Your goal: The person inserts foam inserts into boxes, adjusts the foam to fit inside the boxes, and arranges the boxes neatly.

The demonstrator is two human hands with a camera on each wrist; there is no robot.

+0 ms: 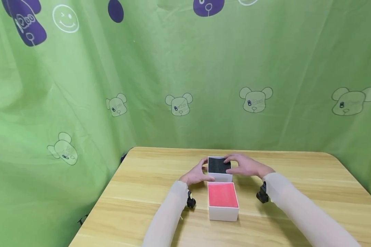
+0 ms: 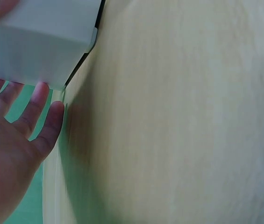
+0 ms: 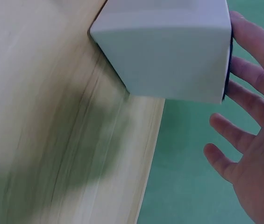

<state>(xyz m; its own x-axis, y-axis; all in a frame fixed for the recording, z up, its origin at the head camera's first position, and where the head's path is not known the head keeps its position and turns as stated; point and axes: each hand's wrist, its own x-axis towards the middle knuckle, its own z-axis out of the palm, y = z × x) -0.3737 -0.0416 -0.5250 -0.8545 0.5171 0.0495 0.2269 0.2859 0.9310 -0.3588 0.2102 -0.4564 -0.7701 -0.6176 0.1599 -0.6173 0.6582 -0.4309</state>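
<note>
A white box (image 1: 223, 177) with a black, slightly uneven top surface (image 1: 217, 166) stands toward the back of the table. My left hand (image 1: 198, 174) grips this box from its left side, thumb at the front and fingers at the back; in the left wrist view its fingers (image 2: 37, 100) touch the far wall. Over the box's right edge reaches my right hand (image 1: 245, 165), its thumb and fingertips resting on the black top. In the right wrist view, two lower fingers (image 3: 230, 133) stay off the box. Directly in front sits a second white box (image 1: 224, 214) with a red top (image 1: 222, 195).
The light wood table (image 1: 136, 212) carries both boxes, and its far edge lies just behind the black-topped one. A green curtain (image 1: 210, 130) printed with bear heads hangs behind the table and along its left side.
</note>
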